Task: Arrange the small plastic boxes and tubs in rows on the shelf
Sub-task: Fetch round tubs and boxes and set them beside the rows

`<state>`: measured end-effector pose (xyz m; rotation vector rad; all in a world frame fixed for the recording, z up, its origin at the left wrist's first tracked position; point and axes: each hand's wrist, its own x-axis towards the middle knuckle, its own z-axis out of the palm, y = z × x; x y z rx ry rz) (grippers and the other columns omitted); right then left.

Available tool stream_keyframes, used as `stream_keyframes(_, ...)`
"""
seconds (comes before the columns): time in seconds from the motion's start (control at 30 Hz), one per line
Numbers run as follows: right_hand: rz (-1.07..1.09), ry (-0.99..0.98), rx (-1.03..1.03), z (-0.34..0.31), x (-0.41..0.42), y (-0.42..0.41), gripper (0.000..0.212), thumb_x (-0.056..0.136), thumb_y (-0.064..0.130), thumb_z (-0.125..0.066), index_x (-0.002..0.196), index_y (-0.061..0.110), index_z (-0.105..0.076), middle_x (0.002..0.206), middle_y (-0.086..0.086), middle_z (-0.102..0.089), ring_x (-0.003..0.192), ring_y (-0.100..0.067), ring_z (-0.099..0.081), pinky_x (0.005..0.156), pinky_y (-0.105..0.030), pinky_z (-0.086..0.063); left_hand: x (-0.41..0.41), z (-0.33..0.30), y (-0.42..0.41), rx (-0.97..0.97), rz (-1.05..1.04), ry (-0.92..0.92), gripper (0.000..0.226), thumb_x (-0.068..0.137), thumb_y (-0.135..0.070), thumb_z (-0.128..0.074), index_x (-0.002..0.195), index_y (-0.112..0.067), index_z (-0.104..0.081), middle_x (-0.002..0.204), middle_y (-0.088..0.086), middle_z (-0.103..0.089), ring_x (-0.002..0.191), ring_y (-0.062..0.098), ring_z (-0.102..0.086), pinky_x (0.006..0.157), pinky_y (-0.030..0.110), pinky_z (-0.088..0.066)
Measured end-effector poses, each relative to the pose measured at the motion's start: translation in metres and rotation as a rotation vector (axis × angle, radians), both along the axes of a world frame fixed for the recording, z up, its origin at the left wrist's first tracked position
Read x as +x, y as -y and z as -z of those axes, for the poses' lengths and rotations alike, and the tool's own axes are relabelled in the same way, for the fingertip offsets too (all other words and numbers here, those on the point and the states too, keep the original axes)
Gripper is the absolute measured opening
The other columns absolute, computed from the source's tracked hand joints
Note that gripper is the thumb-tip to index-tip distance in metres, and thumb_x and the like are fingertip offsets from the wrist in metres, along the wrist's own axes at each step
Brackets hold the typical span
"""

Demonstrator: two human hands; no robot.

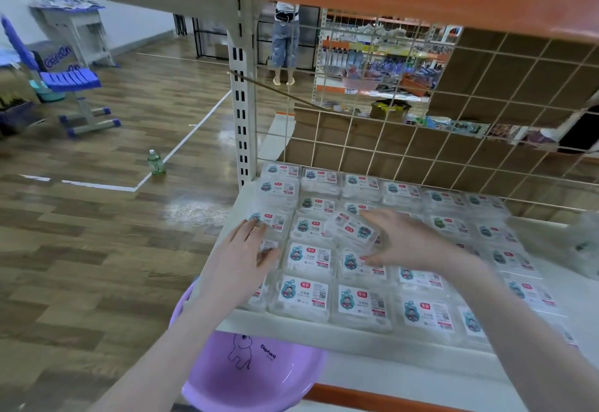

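Already filling the shelf [324, 335] with boxes [303, 295] in rows, labels up, back to the mesh. Below, a purple basin [259, 379]. Right hand [411, 243] pinching one tilted box [355, 229] between thumb and fingers above the middle rows; left hand [241, 259] flat, fingers straight, steadying the leftmost column. Likely mid-placement: next, lowering that box level into a gap and squaring it with its neighbours.

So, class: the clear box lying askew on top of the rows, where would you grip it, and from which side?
Grip the askew box by its two short edges, coming from above. It lies tilted atop the rows, so its sides stand clear; neighbours are packed tight. The right hand already has fingers around it.
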<state>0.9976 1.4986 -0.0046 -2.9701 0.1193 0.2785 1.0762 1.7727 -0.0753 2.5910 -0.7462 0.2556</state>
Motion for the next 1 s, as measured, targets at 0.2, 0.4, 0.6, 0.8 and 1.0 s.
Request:
stream_keyframes(0.2,-0.402,-0.188,-0.284,-0.036,0.037,-0.004,0.099,0.077,0.015,-0.068,0.149,0.034,-0.003,0.156,0.016,-0.002,0.141,-0.006,-0.012,0.106,-0.022,-0.025,0.002,0.001,0.001,0.003,0.002,-0.028,0.055,0.093,-0.043,-0.049,0.140,-0.014,-0.043,0.151,0.001,-0.033,0.141,0.014,-0.024,0.108,0.027,-0.029)
stream_keyframes(0.4,-0.452,-0.318,-0.321,-0.035,0.056,-0.008,0.103,0.071,0.004,-0.066,0.147,0.042,-0.007,0.155,0.020,-0.007,0.139,-0.009,-0.023,0.108,-0.037,-0.035,0.004,0.003,0.001,0.004,-0.004,-0.063,0.056,0.093,-0.046,-0.045,0.142,-0.019,-0.039,0.153,-0.002,-0.030,0.142,0.012,-0.021,0.110,0.027,-0.026)
stream_keyframes(0.6,-0.450,-0.268,-0.245,-0.028,0.060,-0.003,0.098,0.071,0.012,-0.071,0.148,0.033,-0.014,0.154,0.015,-0.017,0.138,-0.008,-0.024,0.110,-0.031,-0.031,0.002,0.002,0.001,-0.003,-0.022,-0.064,0.056,0.093,-0.047,-0.045,0.142,-0.021,-0.040,0.152,-0.004,-0.031,0.142,0.010,-0.021,0.107,0.027,-0.030)
stream_keyframes(0.8,-0.247,-0.145,-0.168,-0.019,0.045,-0.004,0.095,0.067,0.058,-0.071,0.145,0.028,-0.025,0.143,0.003,-0.038,0.127,-0.015,-0.039,0.105,-0.037,-0.038,0.001,0.000,0.001,0.007,-0.021,-0.054,0.055,0.094,-0.047,-0.044,0.142,-0.021,-0.039,0.153,-0.006,-0.029,0.141,0.009,-0.020,0.106,0.024,-0.029)
stream_keyframes(1.0,0.124,0.012,-0.141,0.012,0.012,-0.024,0.094,0.068,0.083,-0.040,0.139,0.022,-0.036,0.148,-0.006,-0.031,0.135,-0.026,-0.029,0.102,-0.044,-0.035,0.002,0.001,0.001,-0.005,-0.024,-0.049,0.055,0.094,-0.047,-0.045,0.142,-0.020,-0.040,0.152,-0.006,-0.030,0.141,0.008,-0.021,0.107,0.024,-0.027)
